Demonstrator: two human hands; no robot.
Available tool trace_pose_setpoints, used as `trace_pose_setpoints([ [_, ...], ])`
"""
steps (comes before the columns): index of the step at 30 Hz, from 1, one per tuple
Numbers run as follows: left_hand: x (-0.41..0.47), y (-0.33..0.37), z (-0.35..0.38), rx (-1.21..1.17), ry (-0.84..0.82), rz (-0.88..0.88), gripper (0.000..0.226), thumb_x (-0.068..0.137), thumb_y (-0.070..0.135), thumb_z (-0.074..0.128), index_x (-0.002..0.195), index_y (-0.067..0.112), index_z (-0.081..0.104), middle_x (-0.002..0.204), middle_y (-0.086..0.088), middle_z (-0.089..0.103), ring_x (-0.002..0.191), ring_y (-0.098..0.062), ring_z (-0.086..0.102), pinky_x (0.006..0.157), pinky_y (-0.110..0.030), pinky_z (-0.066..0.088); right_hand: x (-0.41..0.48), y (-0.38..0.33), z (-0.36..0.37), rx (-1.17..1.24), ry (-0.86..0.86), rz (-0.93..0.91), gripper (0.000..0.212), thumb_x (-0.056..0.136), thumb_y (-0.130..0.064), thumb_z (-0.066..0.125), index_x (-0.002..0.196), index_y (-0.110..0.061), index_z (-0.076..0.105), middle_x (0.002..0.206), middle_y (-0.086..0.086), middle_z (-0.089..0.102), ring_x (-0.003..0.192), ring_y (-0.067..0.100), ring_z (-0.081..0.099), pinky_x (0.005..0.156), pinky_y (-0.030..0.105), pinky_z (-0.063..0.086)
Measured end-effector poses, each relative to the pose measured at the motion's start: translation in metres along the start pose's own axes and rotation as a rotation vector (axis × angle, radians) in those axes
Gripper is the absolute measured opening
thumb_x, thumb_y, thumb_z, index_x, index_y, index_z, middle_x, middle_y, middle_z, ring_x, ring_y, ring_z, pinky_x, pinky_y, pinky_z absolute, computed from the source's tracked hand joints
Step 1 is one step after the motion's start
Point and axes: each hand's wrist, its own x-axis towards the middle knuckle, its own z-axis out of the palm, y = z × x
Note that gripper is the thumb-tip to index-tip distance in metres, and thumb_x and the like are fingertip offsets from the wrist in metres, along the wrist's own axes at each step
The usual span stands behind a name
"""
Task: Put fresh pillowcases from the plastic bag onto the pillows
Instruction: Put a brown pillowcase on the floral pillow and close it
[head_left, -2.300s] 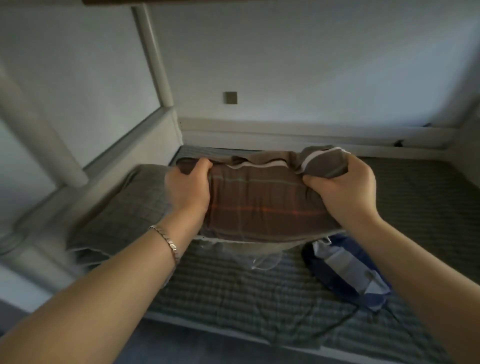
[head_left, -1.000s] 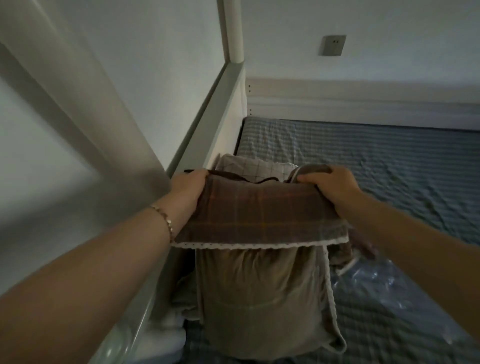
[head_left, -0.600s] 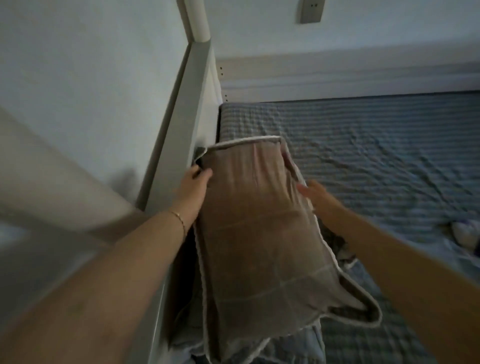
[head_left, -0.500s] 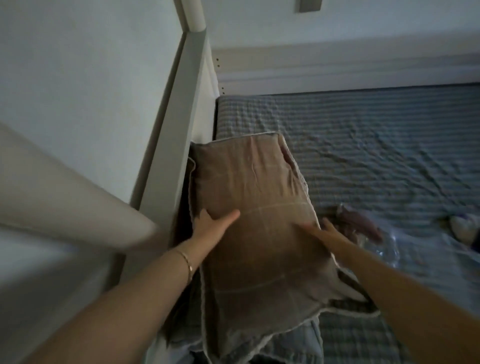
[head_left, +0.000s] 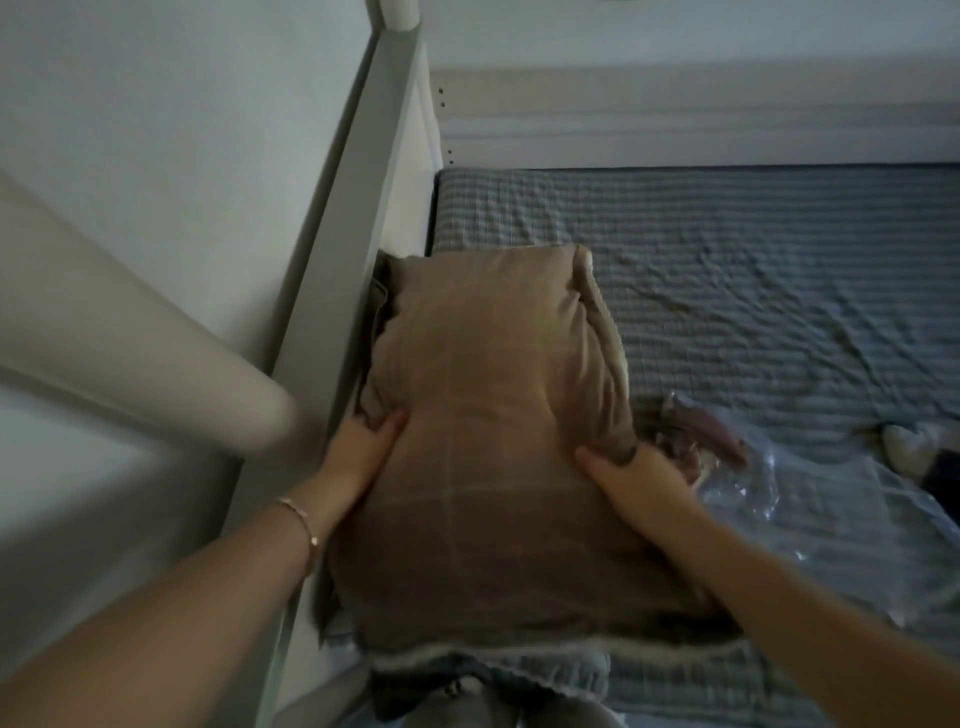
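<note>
A pillow in a brown plaid pillowcase (head_left: 493, 426) lies lengthwise on the bed, against the white bed frame on the left. My left hand (head_left: 358, 452) presses flat against its left side. My right hand (head_left: 639, 478) lies flat on its right side, fingers spread. Neither hand grips the cloth. A clear plastic bag (head_left: 810, 499) lies crumpled on the sheet just right of the pillow, with some reddish-brown fabric (head_left: 701, 431) at its near end. Another grey-blue pillow (head_left: 561, 670) shows under the near end of the brown one.
The mattress has a wrinkled blue-grey striped sheet (head_left: 753, 270). A white bed rail (head_left: 353, 249) and a thick white post (head_left: 130, 353) stand at the left. A pale object (head_left: 914, 441) lies at the right edge of the bed.
The pillow, earlier held up by its case's open end, was flipped down onto the bed. My hands let go of the cloth and slid to the pillow's two sides.
</note>
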Motion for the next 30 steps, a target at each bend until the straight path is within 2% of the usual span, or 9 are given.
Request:
trace_pose_setpoints([
  [2, 0.0, -0.027, 0.019, 0.238, -0.123, -0.081, 0.046, 0.097, 0.034, 0.042, 0.13, 0.003, 0.048, 0.131, -0.019, 0.052, 0.114, -0.032, 0.053, 0.089, -0.028, 0.041, -0.003, 0.032, 0.03, -0.111, -0.256, 0.105, 0.046, 0.088, -0.04, 0.058, 0.121, -0.008, 0.056, 0.12, 0.015, 0.06, 0.109, 0.031, 0.057, 0.092, 0.034, 0.047],
  [5, 0.005, -0.013, 0.028, 0.146, -0.016, -0.21, 0.056, 0.095, 0.017, 0.04, 0.144, 0.0, 0.018, 0.141, -0.02, 0.039, 0.118, -0.033, 0.048, 0.085, -0.031, 0.042, 0.015, 0.057, 0.04, -0.028, -0.425, 0.332, 0.037, 0.082, -0.018, 0.065, 0.114, -0.002, 0.055, 0.113, 0.016, 0.061, 0.097, 0.029, 0.06, 0.082, 0.037, 0.053],
  [10, 0.053, 0.019, 0.023, -0.241, 0.016, -0.082, 0.086, 0.083, 0.057, 0.056, 0.147, 0.011, 0.022, 0.148, -0.009, 0.035, 0.133, -0.029, 0.036, 0.108, -0.037, 0.029, 0.079, 0.004, 0.025, 0.379, -0.123, 0.186, 0.083, 0.073, -0.04, 0.074, 0.135, -0.004, 0.034, 0.127, 0.006, 0.049, 0.118, 0.028, 0.05, 0.09, 0.029, 0.042],
  [13, 0.083, 0.057, 0.027, -0.362, 0.06, -0.05, 0.092, 0.068, 0.053, 0.072, 0.139, 0.004, 0.038, 0.14, -0.012, 0.045, 0.127, -0.029, 0.044, 0.104, -0.032, 0.033, 0.124, -0.043, 0.028, 0.419, -0.044, 0.103, 0.103, 0.058, -0.049, 0.081, 0.14, -0.008, 0.034, 0.135, 0.01, 0.049, 0.12, 0.027, 0.05, 0.1, 0.033, 0.042],
  [17, 0.086, 0.073, 0.035, -0.237, 0.296, 0.166, 0.053, 0.082, 0.034, 0.068, 0.127, 0.009, 0.054, 0.128, -0.013, 0.056, 0.116, -0.032, 0.052, 0.09, -0.029, 0.038, 0.122, -0.068, 0.041, 0.32, 0.13, -0.104, 0.066, 0.068, -0.027, 0.079, 0.127, -0.015, 0.049, 0.113, 0.0, 0.059, 0.106, 0.022, 0.056, 0.088, 0.028, 0.044],
  [22, 0.084, 0.103, 0.014, -0.268, 0.581, 0.467, 0.053, 0.086, 0.038, 0.061, 0.126, 0.006, 0.05, 0.127, -0.016, 0.056, 0.117, -0.032, 0.05, 0.092, -0.028, 0.035, 0.114, -0.089, 0.013, 0.413, 0.357, -0.434, 0.042, 0.072, -0.02, 0.077, 0.11, -0.02, 0.059, 0.087, -0.013, 0.058, 0.087, 0.008, 0.055, 0.077, 0.022, 0.041],
  [26, 0.103, 0.096, 0.03, 0.077, 0.376, 0.221, 0.071, 0.09, 0.043, 0.052, 0.144, 0.007, 0.023, 0.147, -0.022, 0.028, 0.129, -0.038, 0.036, 0.104, -0.04, 0.032, 0.149, -0.084, 0.017, 0.111, 0.262, -0.107, 0.064, 0.083, -0.045, 0.062, 0.136, -0.018, 0.037, 0.13, 0.005, 0.048, 0.119, 0.027, 0.046, 0.096, 0.037, 0.04],
  [28, 0.086, 0.076, 0.052, 0.271, 0.348, 0.361, 0.073, 0.091, 0.046, 0.047, 0.148, 0.014, 0.014, 0.154, -0.02, 0.003, 0.141, -0.036, 0.014, 0.112, -0.044, 0.018, 0.147, -0.075, 0.033, -0.142, 0.269, -0.077, 0.07, 0.087, -0.053, 0.048, 0.145, -0.024, 0.021, 0.15, 0.014, 0.023, 0.138, 0.032, 0.02, 0.112, 0.048, 0.021],
  [30, 0.053, 0.048, 0.078, 0.452, 0.233, 0.635, 0.07, 0.091, 0.054, 0.039, 0.148, 0.031, 0.008, 0.156, -0.007, -0.012, 0.144, -0.027, -0.009, 0.114, -0.049, 0.003, 0.125, -0.053, 0.061, -0.321, 0.261, -0.309, 0.066, 0.09, -0.058, 0.035, 0.147, -0.036, 0.01, 0.157, 0.005, 0.001, 0.144, 0.024, -0.001, 0.116, 0.047, 0.003],
])
